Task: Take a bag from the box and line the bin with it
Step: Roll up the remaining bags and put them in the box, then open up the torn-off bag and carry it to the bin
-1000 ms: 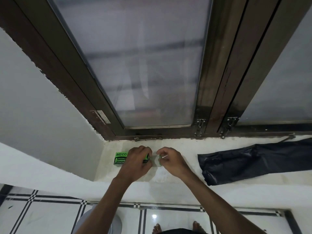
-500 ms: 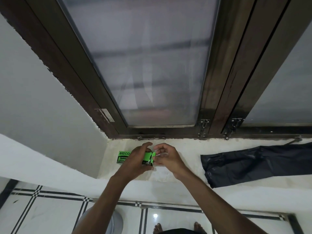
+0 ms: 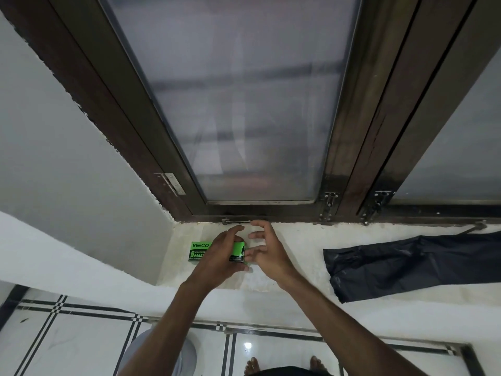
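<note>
Box (image 3: 199, 252) reads "BECO", left-hand (image 3: 221, 257) held.

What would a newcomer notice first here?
The bright green box on the pale sill, with the left hand laid over it and the right hand open beside its end. To the right on the sill lies a black bag, and a frosted window fills the view above.

Glossy cardboard box (image 3: 200, 252), matt black plastic bag (image 3: 412, 263).
</note>
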A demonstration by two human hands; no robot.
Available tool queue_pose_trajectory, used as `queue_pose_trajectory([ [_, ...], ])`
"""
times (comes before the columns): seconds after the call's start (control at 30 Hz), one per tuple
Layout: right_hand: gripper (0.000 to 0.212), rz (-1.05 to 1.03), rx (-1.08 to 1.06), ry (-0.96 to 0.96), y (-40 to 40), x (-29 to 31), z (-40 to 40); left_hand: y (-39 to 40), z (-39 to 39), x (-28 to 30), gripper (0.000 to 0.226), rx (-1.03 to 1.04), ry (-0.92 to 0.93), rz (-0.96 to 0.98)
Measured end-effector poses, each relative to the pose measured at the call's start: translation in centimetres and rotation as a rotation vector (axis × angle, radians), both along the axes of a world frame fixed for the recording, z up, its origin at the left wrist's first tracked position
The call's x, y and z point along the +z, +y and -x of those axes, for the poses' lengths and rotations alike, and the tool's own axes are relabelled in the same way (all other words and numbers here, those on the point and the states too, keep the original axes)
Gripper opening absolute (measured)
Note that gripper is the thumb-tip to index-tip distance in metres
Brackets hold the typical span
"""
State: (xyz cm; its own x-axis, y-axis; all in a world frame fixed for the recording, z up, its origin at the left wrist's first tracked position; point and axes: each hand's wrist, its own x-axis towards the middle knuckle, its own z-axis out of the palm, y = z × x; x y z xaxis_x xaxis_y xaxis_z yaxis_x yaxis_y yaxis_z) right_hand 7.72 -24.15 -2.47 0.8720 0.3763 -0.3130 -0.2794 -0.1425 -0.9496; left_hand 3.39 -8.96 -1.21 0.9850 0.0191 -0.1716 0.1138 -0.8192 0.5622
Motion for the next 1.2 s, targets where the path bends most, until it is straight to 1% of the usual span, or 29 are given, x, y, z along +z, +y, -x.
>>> queue_pose_trajectory([
  [0.03,0.067,-0.009,0.011,0.017,-0.3,0.1,-0.1,0.0,0.0,0.0,0.097,-0.001,0.001,0.000],
  [0.1,0.061,0.013,0.051,0.016,-1.1,0.8,-0.1,0.1,0.0,0.0,0.098,-0.009,0.005,-0.008],
  [0.2,0.044,0.106,0.052,-0.110,-3.2,1.7,-0.3,0.3,0.4,0.3,0.103,-0.054,0.001,-0.062],
  [0.27,0.035,0.120,0.007,-0.170,-5.5,2.5,-0.4,0.0,0.6,0.6,0.104,-0.114,-0.056,-0.095],
  [0.3,0.032,0.120,-0.029,-0.190,-7.0,2.8,-0.5,-0.5,0.7,0.9,0.100,-0.135,-0.094,-0.092],
  [0.37,0.030,0.150,-0.134,-0.240,-10.7,3.6,-0.7,-2.4,0.4,1.4,0.081,-0.164,-0.212,-0.063],
  [0.43,0.030,0.206,-0.265,-0.294,-14.9,4.1,-1.1,-5.2,-0.3,1.9,0.048,-0.193,-0.358,-0.035],
  [0.5,0.031,0.282,-0.445,-0.338,-20.0,4.1,-1.5,-8.9,-1.3,2.2,0.021,-0.261,-0.432,0.007],
  [0.53,0.029,0.351,-0.538,-0.357,-22.7,3.9,-1.6,-10.9,-1.8,2.2,0.014,-0.307,-0.441,0.035],
  [0.63,0.017,0.686,-0.756,-0.386,-31.5,3.1,-2.0,-17.1,-3.0,2.1,0.013,-0.450,-0.404,0.136],
  [0.7,0.025,0.852,-0.824,-0.352,-37.0,2.0,-2.1,-20.8,-3.5,2.2,0.013,-0.526,-0.357,0.187],
  [0.77,0.036,1.011,-0.826,-0.323,-41.6,0.6,-2.2,-24.4,-3.7,2.1,0.014,-0.592,-0.319,0.239],
  [0.87,0.052,1.254,-0.723,-0.213,-46.3,-1.7,-2.4,-28.2,-3.7,2.1,0.014,-0.640,-0.274,0.293],
  [0.9,0.055,1.314,-0.694,-0.190,-47.3,-2.5,-2.6,-29.1,-3.6,2.0,0.014,-0.645,-0.259,0.307],
  [0.97,0.052,1.410,-0.640,-0.235,-48.1,-3.5,-2.6,-30.3,-3.3,2.0,0.014,-0.638,-0.233,0.321],
  [1.03,0.042,1.401,-0.666,-0.290,-47.7,-3.9,-2.5,-30.8,-2.9,1.9,0.015,-0.624,-0.211,0.327],
  [1.1,0.030,1.290,-0.769,-0.311,-46.9,-3.1,-2.3,-31.0,-2.5,2.0,0.015,-0.595,-0.190,0.342],
  [1.13,0.025,1.218,-0.806,-0.339,-46.4,-2.5,-1.9,-31.0,-2.3,2.0,0.015,-0.576,-0.178,0.352],
  [1.2,0.020,0.976,-0.863,-0.400,-44.8,-1.1,-0.2,-31.1,-1.7,2.3,0.015,-0.530,-0.156,0.386],
])
